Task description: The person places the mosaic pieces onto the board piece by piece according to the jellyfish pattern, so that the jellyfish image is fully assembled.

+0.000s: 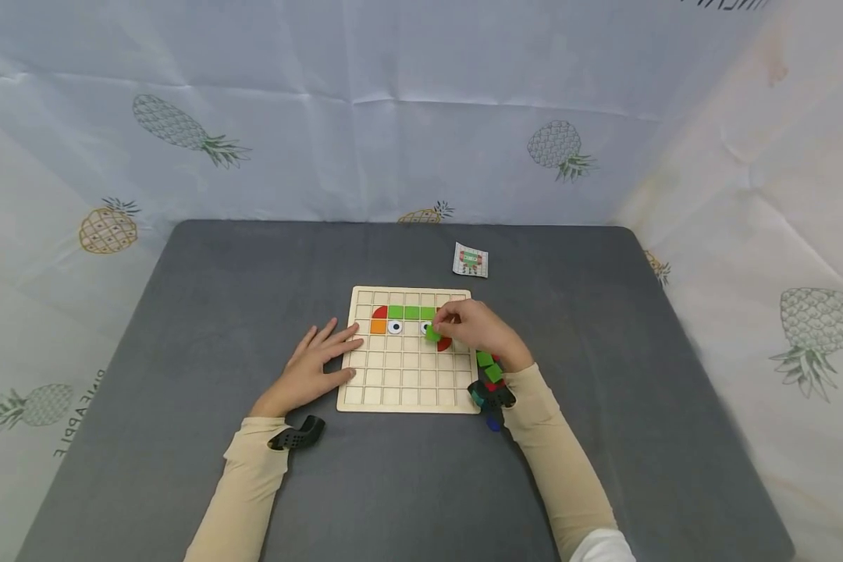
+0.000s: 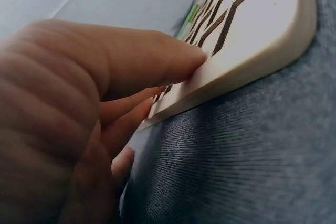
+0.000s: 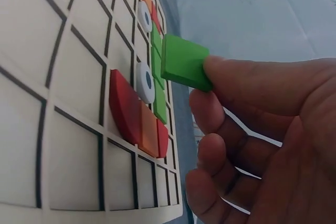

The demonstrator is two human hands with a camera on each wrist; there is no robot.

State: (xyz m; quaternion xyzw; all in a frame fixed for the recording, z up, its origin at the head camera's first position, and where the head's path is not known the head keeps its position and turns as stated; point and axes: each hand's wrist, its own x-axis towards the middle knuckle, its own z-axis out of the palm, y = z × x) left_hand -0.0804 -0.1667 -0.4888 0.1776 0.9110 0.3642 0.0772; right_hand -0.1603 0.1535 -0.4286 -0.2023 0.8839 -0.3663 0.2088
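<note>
A wooden grid board (image 1: 400, 378) lies on the table. My left hand (image 1: 316, 367) rests at its left edge with fingers spread; in the left wrist view the thumb (image 2: 173, 59) touches the rim. Between thumb and fingertips my right hand (image 1: 478, 324) pinches a green square tile (image 3: 184, 61), held tilted above the upper right cells. Set in the grid are a row of green squares (image 1: 411, 312), two eye tiles (image 1: 395, 327), an orange square (image 1: 378, 327) and a red quarter-round tile (image 1: 380, 312). Another red curved tile (image 3: 125, 108) sits at the right, beside an orange one (image 3: 148, 129).
Loose tiles (image 1: 493, 373), green, red and blue, lie right of the board, partly hidden under my right wrist. A small printed picture card (image 1: 471, 260) lies behind the board. The dark grey table (image 1: 267, 273) meets a pineapple-print curtain (image 1: 365, 156) at the back.
</note>
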